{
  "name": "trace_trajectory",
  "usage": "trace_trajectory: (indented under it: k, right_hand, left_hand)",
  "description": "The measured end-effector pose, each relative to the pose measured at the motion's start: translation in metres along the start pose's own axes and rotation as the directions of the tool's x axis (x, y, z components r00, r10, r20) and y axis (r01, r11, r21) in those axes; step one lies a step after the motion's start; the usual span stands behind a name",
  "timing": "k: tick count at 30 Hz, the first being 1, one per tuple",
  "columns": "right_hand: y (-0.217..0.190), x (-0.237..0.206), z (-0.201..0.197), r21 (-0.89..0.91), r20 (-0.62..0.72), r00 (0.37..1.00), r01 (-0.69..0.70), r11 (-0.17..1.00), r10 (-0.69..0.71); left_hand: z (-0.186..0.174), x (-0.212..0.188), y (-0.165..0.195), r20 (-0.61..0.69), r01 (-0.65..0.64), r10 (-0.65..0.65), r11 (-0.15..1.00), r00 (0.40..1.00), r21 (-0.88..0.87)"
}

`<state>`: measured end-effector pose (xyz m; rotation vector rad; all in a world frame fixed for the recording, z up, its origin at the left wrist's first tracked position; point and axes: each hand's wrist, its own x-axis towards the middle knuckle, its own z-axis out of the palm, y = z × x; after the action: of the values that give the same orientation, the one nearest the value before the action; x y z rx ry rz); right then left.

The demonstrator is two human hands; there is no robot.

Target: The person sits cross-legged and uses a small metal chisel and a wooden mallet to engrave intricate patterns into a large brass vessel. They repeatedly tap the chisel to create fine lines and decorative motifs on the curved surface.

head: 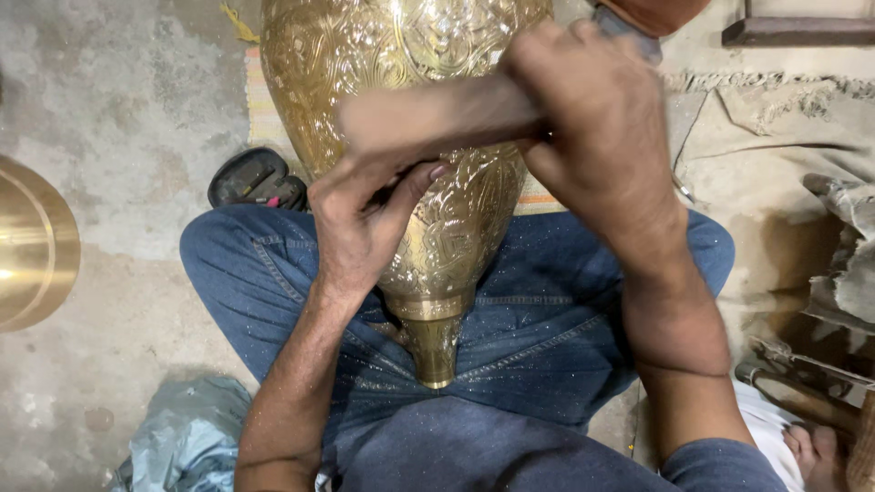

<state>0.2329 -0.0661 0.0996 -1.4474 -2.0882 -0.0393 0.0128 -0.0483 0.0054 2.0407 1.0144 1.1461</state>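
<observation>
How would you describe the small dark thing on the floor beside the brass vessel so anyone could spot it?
Start at the large engraved golden brass vessel lying across the blue-jeaned lap. On the concrete floor, left of it, sits a small black rounded object, the only dark item there.

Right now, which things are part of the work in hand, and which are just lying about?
In use:
- engraved brass vessel, lying across the lap
- wooden handle, blurred, gripped by right hand
- left hand, fingers pinched against the vessel

Lying about:
- brass disc
- dark sandal
- crumpled plastic bag
- tools at right

No packages, labels, signs or screens anywhere in view (head camera only).
</observation>
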Motion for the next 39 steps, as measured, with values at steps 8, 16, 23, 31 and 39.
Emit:
trace_trajectory:
  k: [8, 16, 23, 31, 39]
  right_hand:
    - [0.013, -0.008, 0.009, 0.492, 0.019, 0.996, -0.089, 0.866, 0.092]
    - [0.016, -0.014, 0.012, 0.117, 0.014, 0.997, 0.075, 0.990, -0.077]
    - [0.010, -0.005, 0.006, 0.500, 0.245, 0.942, -0.324, 0.803, 0.228]
    - [0.012, -0.006, 0.012, -0.048, -0.019, 1.000, -0.018, 0.999, 0.017]
    - [0.017, -0.014, 0.012, -0.046, -0.043, 0.992, 0.118, 0.992, -0.120]
  left_hand:
    - [-0.003, 0.000, 0.001, 0.056, 0.025, -0.018, 0.993, 0.998, -0.115]
    - [0.000, -0.001, -0.010, 0.050, -0.012, 0.014, 0.999, 0.999, -0.049]
    - [0.001, -0.001, -0.013, 0.074, 0.052, -0.048, 0.998, 0.996, -0.046]
    - [-0.004, 0.001, -0.005, 0.048, -0.054, 0.053, 0.998, 0.997, 0.022]
    - [-0.008, 0.008, 0.001, 0.078, -0.059, 0.061, 0.998, 0.995, -0.028]
